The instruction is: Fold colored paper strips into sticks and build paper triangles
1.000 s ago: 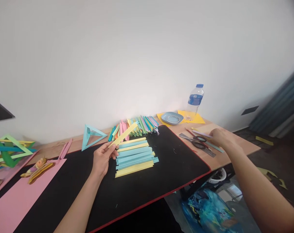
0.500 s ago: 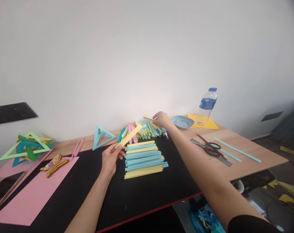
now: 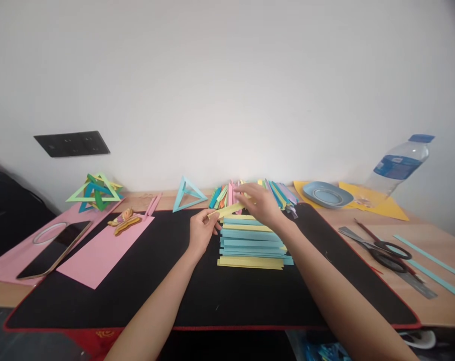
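Both hands are on one pale yellow paper strip (image 3: pixel 229 209). The left hand (image 3: pixel 200 233) has a narrow pinch on its near-left end, thumb on top. The right hand (image 3: pixel 261 203) looks closed over the far-right end, though its own fingers hide the exact contact. My guess is that holding it at both ends keeps something that thin flat and straight. It hangs just above the far edge of the flat stack of light blue and yellow paper strips (image 3: pixel 250 245), tilted up a little to the right. The strip itself is long, narrow and matte, same shade as the yellow ones in the stack. The stack sits mid-way on the black red-edged desk mat (image 3: pixel 174 296), close in front of the person, so probably parked there for easy reach. Just beyond the right hand there's a messy row of multicoloured folded paper pieces (image 3: pixel 280 193) against the wall. A light blue open paper triangle (image 3: pixel 187 193) stands to the left. The black-handled scissors (image 3: pixel 387 250) and a metal ruler (image 3: pixel 400 273) lie well off to the right on the wooden table (image 3: pixel 434 311).
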A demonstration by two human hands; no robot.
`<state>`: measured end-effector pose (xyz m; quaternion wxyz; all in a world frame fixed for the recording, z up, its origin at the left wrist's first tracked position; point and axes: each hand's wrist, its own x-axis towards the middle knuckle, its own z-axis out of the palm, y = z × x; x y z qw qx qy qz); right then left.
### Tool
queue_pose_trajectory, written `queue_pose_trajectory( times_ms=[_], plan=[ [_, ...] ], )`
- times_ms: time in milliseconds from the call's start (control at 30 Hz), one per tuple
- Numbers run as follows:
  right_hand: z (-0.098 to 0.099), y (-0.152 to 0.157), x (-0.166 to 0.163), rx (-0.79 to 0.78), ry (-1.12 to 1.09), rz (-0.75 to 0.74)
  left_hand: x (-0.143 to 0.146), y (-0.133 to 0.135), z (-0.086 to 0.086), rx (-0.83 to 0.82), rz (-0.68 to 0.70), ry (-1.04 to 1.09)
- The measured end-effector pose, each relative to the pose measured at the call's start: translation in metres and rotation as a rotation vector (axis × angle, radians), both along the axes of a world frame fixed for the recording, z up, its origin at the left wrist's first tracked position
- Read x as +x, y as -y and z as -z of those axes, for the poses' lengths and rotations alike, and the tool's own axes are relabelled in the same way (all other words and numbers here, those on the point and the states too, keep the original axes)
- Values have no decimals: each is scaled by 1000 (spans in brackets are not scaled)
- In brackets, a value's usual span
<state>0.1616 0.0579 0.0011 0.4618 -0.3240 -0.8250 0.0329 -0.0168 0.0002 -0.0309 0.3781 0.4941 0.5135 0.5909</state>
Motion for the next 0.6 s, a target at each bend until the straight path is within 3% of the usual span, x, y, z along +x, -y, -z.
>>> queue_pose_trajectory(
  times_ms=[100, 200, 367, 600],
  plan=[
    [3, 7, -3, 14, 249, -69, 3, 0, 0, 17, 37, -38],
    [10, 10, -6, -18, 347, -52, 6, 1, -2, 22, 93, -17],
    [12, 12, -5, -101, 297, -80, 6, 1, -4, 7, 105, 46],
    [4, 5, 27, -392, 196, -88, 0, -5, 0, 16, 85, 67]
  ],
)
